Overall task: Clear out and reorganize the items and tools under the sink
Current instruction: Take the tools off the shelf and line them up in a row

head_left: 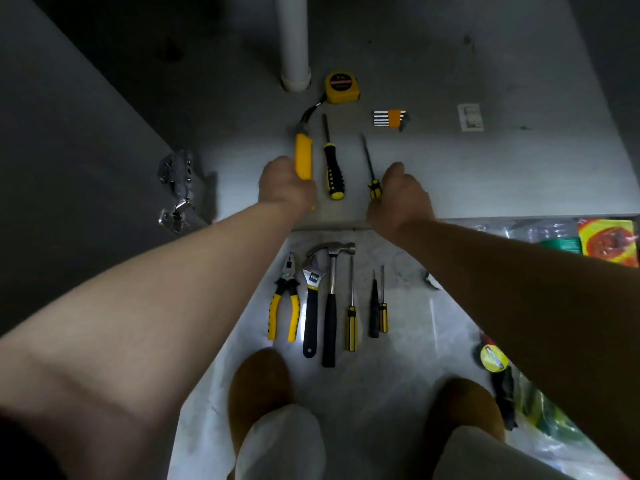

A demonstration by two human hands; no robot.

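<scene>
L hand [287, 185] grips knife [303, 155], R hand [403, 194] by small screwdriver [374, 188]; fingers hidden.

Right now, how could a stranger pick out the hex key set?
Find the white drain pipe inside the cabinet, then the yellow tape measure beside it. The hex key set lies right of that: the only bundle of thin rods, clipped in orange.

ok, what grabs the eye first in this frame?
Two bare arms reach into the cabinet: the left hand grips a yellow knife, and the right hand sits at a small screwdriver. Behind them, a tape measure and hex keys lie near the white pipe. Outside on the floor, pliers, wrench and hammer lie in a neat, lit row.
</scene>
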